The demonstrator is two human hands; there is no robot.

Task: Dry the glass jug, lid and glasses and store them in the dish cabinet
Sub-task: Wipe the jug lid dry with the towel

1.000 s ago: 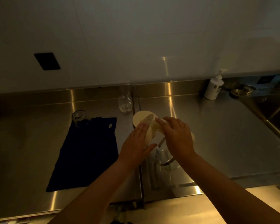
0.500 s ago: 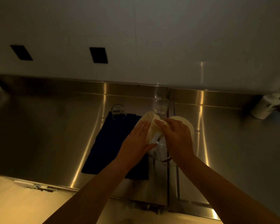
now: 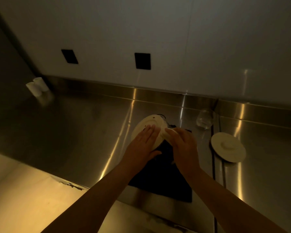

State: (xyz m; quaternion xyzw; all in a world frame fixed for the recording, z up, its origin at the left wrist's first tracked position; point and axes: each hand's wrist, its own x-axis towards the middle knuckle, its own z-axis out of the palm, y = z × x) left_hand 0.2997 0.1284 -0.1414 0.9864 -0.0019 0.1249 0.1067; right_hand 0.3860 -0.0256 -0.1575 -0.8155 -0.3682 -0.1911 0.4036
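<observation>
A round cream lid (image 3: pixel 145 126) is tilted up above the dark towel (image 3: pixel 163 180). My left hand (image 3: pixel 144 145) presses flat on its face with straight fingers. My right hand (image 3: pixel 183 145) curls round a crumpled cream cloth (image 3: pixel 165 133) at the lid's right edge. A clear glass (image 3: pixel 204 121) stands by the back splash on the right. Behind the lid's top edge a bit of another glass (image 3: pixel 163 117) shows. I cannot make out the glass jug.
A second cream disc (image 3: pixel 228 147) lies flat on the steel counter (image 3: pixel 84 132) right of my hands. Two white cylinders (image 3: pixel 36 87) stand in the far left corner. The counter's front edge runs diagonally at lower left, with pale floor below it.
My hands and the lid have shifted left, and are now over the dark towel. The glass and the second disc now lie to their right. The jug under my hands is out of sight.
</observation>
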